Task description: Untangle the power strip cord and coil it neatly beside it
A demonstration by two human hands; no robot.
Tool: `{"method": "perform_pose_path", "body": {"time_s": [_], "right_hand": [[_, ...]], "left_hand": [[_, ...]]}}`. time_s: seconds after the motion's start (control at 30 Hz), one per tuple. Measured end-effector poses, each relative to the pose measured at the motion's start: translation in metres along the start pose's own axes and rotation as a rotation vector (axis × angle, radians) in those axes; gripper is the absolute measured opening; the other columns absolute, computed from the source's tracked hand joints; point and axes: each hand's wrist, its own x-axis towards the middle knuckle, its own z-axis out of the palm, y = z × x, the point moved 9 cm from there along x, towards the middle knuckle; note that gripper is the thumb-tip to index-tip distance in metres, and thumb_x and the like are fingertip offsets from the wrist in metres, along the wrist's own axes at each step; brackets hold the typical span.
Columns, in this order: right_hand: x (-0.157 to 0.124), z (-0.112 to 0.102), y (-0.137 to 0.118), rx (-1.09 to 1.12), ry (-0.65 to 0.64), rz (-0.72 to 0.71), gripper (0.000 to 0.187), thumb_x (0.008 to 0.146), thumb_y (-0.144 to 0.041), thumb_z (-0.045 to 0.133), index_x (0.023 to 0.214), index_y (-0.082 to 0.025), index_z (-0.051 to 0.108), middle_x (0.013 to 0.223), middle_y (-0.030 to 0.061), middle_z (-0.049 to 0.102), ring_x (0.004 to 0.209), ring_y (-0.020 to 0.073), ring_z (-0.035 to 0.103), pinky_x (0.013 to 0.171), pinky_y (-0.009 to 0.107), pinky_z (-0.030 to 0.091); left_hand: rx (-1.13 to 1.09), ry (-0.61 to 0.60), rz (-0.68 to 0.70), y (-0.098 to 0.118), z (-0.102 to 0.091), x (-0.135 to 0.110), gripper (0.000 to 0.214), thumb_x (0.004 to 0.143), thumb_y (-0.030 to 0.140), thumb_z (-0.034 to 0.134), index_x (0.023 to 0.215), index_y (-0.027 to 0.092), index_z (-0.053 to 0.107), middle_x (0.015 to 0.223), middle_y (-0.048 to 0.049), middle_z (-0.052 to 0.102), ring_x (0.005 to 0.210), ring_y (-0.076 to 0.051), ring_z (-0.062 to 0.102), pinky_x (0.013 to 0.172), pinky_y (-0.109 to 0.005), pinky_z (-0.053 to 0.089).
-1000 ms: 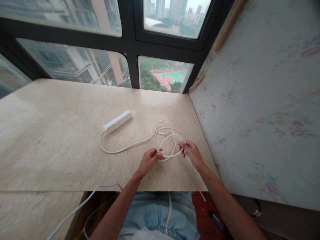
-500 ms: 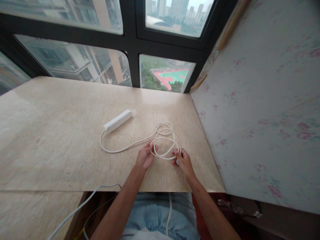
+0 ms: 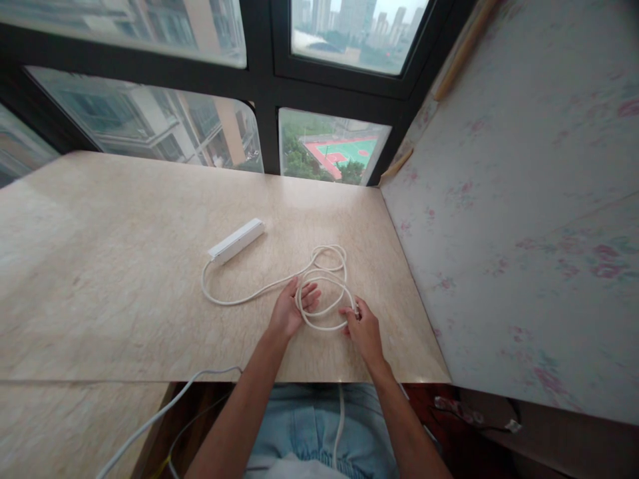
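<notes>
A white power cord lies in loose loops between my hands on the beige marble-patterned surface. My right hand is closed around the loops at their right side, fingers pinched on the cord. My left hand rests at the left side of the loops, palm up with fingers spread, and the cord passes across it. From the loops the cord runs left to a white power strip, which lies on its side farther back. Any plug is hidden by my right hand.
The marble-patterned ledge ends at a dark-framed window behind and a flowered wall on the right. A grey-white cable hangs over the front edge at left. Another white cord drops across my lap.
My left hand has opened its fingers from a pinch on the cord. The front loop has shifted toward me, and my right hand has moved slightly left.
</notes>
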Motion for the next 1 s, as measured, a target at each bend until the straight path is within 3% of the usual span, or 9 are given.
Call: {"method": "perform_pose_path", "body": {"time_s": [0.07, 0.2, 0.27, 0.4, 0.5, 0.57, 0.8, 0.9, 1.0], "right_hand": [[0.001, -0.002, 0.0, 0.003, -0.017, -0.017, 0.052, 0.082, -0.041, 0.05, 0.127, -0.014, 0.052, 0.093, 0.0091, 0.066, 0.057, 0.016, 0.058, 0.054, 0.03, 0.051], [0.002, -0.008, 0.0, 0.054, -0.065, -0.027, 0.048, 0.082, -0.042, 0.049, 0.12, -0.014, 0.054, 0.1, 0.0095, 0.067, 0.056, 0.0155, 0.056, 0.052, 0.03, 0.05], [0.003, -0.011, -0.001, 0.088, -0.1, -0.03, 0.047, 0.08, -0.045, 0.052, 0.115, -0.014, 0.056, 0.1, 0.0098, 0.067, 0.055, 0.0151, 0.054, 0.049, 0.029, 0.048], [0.003, -0.012, -0.001, 0.144, -0.167, -0.054, 0.041, 0.079, -0.048, 0.055, 0.103, -0.015, 0.056, 0.099, 0.0098, 0.066, 0.053, 0.0131, 0.051, 0.048, 0.027, 0.044], [0.003, -0.008, -0.001, 0.137, -0.21, -0.092, 0.035, 0.081, -0.048, 0.054, 0.094, -0.015, 0.053, 0.102, 0.0099, 0.065, 0.055, 0.0121, 0.052, 0.05, 0.026, 0.043], [0.003, -0.006, -0.001, 0.112, -0.215, -0.114, 0.032, 0.084, -0.046, 0.052, 0.093, -0.015, 0.052, 0.102, 0.0089, 0.065, 0.054, 0.0111, 0.051, 0.05, 0.026, 0.042], [0.002, -0.009, -0.008, 0.101, -0.137, -0.189, 0.032, 0.087, -0.045, 0.048, 0.091, -0.014, 0.057, 0.094, 0.0065, 0.065, 0.05, 0.0097, 0.048, 0.049, 0.024, 0.04], [0.002, -0.016, -0.006, 0.123, -0.099, -0.172, 0.033, 0.086, -0.046, 0.05, 0.092, -0.014, 0.058, 0.094, 0.0066, 0.064, 0.05, 0.0094, 0.048, 0.048, 0.024, 0.04], [0.002, -0.022, 0.001, 0.165, -0.103, -0.108, 0.036, 0.083, -0.049, 0.054, 0.093, -0.014, 0.057, 0.097, 0.008, 0.065, 0.047, 0.0086, 0.046, 0.044, 0.024, 0.038]], "left_hand": [[0.156, -0.058, -0.069, 0.0, 0.002, -0.002, 0.035, 0.094, 0.037, 0.047, 0.096, 0.006, 0.063, 0.081, -0.013, 0.067, 0.066, -0.018, 0.066, 0.066, -0.031, 0.054], [0.291, -0.214, -0.207, -0.002, 0.007, -0.005, 0.059, 0.095, 0.055, 0.035, 0.085, 0.004, 0.064, 0.069, -0.0132, 0.064, 0.061, -0.021, 0.065, 0.062, -0.032, 0.053], [0.29, -0.234, -0.196, 0.001, 0.006, -0.003, 0.05, 0.096, 0.048, 0.039, 0.081, 0.005, 0.062, 0.066, -0.0107, 0.063, 0.058, -0.019, 0.064, 0.06, -0.032, 0.053], [0.075, -0.147, -0.121, 0.003, 0.002, 0.005, 0.025, 0.094, 0.024, 0.048, 0.08, 0.007, 0.06, 0.064, -0.0069, 0.062, 0.053, -0.016, 0.062, 0.052, -0.027, 0.052], [-0.196, 0.01, -0.098, -0.001, -0.005, 0.012, 0.022, 0.095, 0.016, 0.044, 0.081, 0.005, 0.057, 0.063, -0.0066, 0.062, 0.049, -0.013, 0.06, 0.046, -0.021, 0.051], [-0.286, 0.045, -0.08, -0.003, -0.005, 0.015, 0.023, 0.096, 0.014, 0.04, 0.083, 0.005, 0.056, 0.063, -0.0063, 0.062, 0.049, -0.011, 0.06, 0.047, -0.017, 0.051], [-0.479, -0.021, -0.109, -0.008, -0.002, 0.016, 0.028, 0.1, 0.011, 0.026, 0.093, 0.005, 0.053, 0.068, -0.0062, 0.062, 0.05, -0.002, 0.058, 0.046, 0.0, 0.042], [-0.512, -0.128, -0.184, -0.01, 0.002, 0.013, 0.03, 0.101, 0.019, 0.029, 0.097, 0.003, 0.054, 0.066, -0.0061, 0.061, 0.042, -0.001, 0.052, 0.04, -0.002, 0.039], [-0.458, -0.156, -0.194, -0.011, 0.001, 0.01, 0.028, 0.098, 0.017, 0.033, 0.101, 0.001, 0.056, 0.069, -0.0095, 0.063, 0.051, -0.007, 0.059, 0.049, -0.011, 0.049]]}}
